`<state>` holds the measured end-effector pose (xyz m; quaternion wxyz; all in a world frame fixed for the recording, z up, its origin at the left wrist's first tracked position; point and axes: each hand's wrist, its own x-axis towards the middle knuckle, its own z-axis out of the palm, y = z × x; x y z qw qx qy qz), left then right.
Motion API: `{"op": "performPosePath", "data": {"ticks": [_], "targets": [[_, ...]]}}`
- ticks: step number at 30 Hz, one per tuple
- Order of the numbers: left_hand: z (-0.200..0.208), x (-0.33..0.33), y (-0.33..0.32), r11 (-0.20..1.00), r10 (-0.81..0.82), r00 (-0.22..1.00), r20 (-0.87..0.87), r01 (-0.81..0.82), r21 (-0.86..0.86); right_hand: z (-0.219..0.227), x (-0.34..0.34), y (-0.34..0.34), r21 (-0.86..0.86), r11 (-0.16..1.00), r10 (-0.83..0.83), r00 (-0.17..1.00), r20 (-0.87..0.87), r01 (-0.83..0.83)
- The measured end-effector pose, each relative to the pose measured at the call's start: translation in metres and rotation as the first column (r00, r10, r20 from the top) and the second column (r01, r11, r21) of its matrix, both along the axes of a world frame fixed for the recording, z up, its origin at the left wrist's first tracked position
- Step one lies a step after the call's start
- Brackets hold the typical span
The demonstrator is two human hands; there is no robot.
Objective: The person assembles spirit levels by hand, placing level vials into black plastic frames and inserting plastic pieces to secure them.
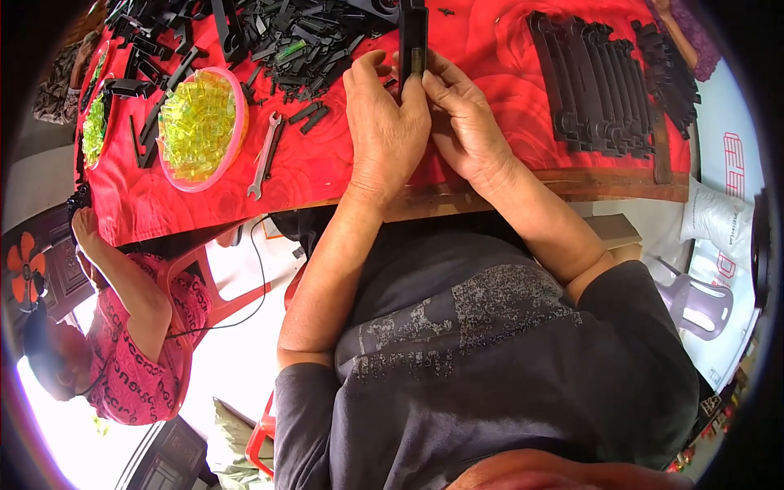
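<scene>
A long black plastic housing [415, 37] with a hollow channel stands out from the table's near side, between my two hands. My left hand [380, 122] is closed around its lower left side, the thumb laid along it. On the other side my right hand [469, 126] grips the lower end, with thumb and forefinger pinched there. A small yellowish clear piece [417, 61] shows inside the channel near my thumbs. Part of the housing's lower end is hidden by my fingers.
A pink-rimmed bowl [243, 106] of yellow-green clear blocks sits left, beside a double-ended wrench [265, 155]. Small black parts [302, 57] are heaped behind. Long black housings [588, 90] lie in a row at right. Another person [135, 327] sits at the left table edge.
</scene>
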<state>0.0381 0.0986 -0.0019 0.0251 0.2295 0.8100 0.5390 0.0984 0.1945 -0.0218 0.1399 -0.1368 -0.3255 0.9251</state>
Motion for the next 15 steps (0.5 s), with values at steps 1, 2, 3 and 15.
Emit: {"op": "performPosePath", "data": {"ticks": [1,2,3,15], "targets": [[-0.001,-0.001,-0.001,1.000,0.002,1.000,0.001,-0.002,0.001,0.001,0.000,0.000,0.038,0.999,0.011,1.000,0.002,-0.011],[-0.003,-0.002,-0.003,1.000,-0.013,1.000,-0.007,0.013,-0.016,0.002,0.000,0.001,0.040,0.999,0.013,1.000,0.003,-0.014],[-0.004,-0.003,-0.004,0.999,-0.028,0.999,-0.016,0.027,-0.033,0.003,0.000,0.001,0.091,0.996,-0.015,1.000,0.021,0.013],[-0.007,-0.001,-0.011,0.990,-0.128,0.987,0.097,0.122,0.067,-0.005,-0.002,0.022,0.168,0.982,-0.082,0.997,-0.004,0.081]]}}
